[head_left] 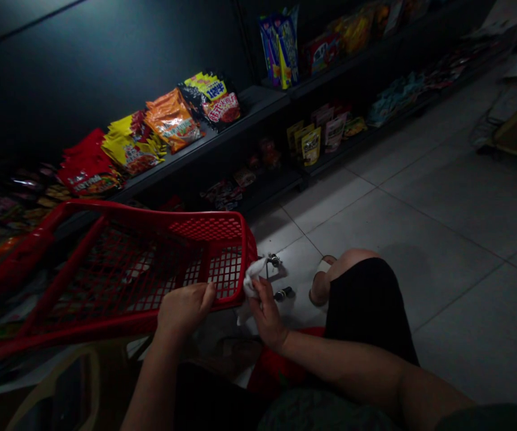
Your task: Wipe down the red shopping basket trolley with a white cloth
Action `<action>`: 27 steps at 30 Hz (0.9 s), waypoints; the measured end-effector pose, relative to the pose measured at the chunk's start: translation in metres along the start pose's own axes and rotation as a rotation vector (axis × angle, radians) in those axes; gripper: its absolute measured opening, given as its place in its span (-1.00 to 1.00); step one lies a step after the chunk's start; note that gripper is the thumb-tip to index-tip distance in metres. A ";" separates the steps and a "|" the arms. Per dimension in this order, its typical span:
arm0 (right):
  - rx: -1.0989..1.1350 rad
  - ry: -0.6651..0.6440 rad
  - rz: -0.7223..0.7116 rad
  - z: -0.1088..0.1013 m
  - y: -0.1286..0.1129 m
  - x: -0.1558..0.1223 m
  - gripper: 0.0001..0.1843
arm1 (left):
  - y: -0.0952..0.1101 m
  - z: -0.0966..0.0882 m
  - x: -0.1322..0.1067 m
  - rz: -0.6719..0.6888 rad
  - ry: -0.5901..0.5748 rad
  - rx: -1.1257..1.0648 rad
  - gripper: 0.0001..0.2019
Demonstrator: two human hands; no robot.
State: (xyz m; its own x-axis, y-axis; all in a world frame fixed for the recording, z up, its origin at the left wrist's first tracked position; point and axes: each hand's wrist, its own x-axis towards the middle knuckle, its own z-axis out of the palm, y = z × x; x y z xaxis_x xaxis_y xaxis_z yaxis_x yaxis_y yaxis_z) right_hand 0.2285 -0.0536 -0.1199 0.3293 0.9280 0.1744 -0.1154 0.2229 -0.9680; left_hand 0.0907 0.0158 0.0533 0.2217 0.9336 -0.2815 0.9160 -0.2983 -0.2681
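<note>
A red plastic shopping cart (pixel 118 326) with a lattice basket stands in front of me, its narrow end toward the right. My left hand (pixel 185 308) is closed over the near rim of the basket. At the narrow end, my right hand (pixel 266 314) pinches a crumpled white cloth (pixel 253 278) against the outside corner of the basket. Part of the cloth hangs below the fingers. Small dark wheels (pixel 284 293) show on the floor just beyond the right hand.
Dark shelves (pixel 258 102) run along the far side, with noodle packets (pixel 172 120) in red, yellow, orange and black. Yellow pouches (pixel 311 145) stand on the lower shelf. Grey floor tiles (pixel 442 227) extend right. My bent knee (pixel 366 281) is beside the cart.
</note>
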 end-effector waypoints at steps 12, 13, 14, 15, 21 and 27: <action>-0.012 0.126 0.031 0.009 -0.004 0.063 -0.54 | 0.005 -0.002 -0.004 0.005 -0.003 -0.008 -0.46; -0.011 0.099 0.009 0.009 -0.004 0.042 -0.55 | 0.004 -0.002 -0.004 0.006 -0.002 -0.006 -0.46; -0.009 0.076 -0.009 0.008 -0.003 0.027 -0.55 | 0.002 -0.001 -0.003 0.010 -0.002 -0.004 -0.46; -0.008 0.060 -0.021 0.007 -0.002 0.021 -0.56 | 0.001 -0.001 -0.003 0.014 -0.003 -0.001 -0.45; 0.022 0.134 0.142 0.005 0.003 0.122 -0.55 | 0.000 -0.002 -0.004 0.050 0.021 -0.009 -0.46; 0.100 0.116 0.129 0.015 0.007 0.067 -0.50 | -0.002 -0.002 -0.003 0.053 0.007 -0.016 -0.46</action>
State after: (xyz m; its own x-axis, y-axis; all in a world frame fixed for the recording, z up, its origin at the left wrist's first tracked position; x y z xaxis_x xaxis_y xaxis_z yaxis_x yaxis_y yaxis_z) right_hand 0.2356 0.0145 -0.1122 0.4112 0.9113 0.0228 -0.2537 0.1385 -0.9573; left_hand 0.0891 0.0136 0.0563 0.2718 0.9180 -0.2888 0.9083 -0.3439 -0.2381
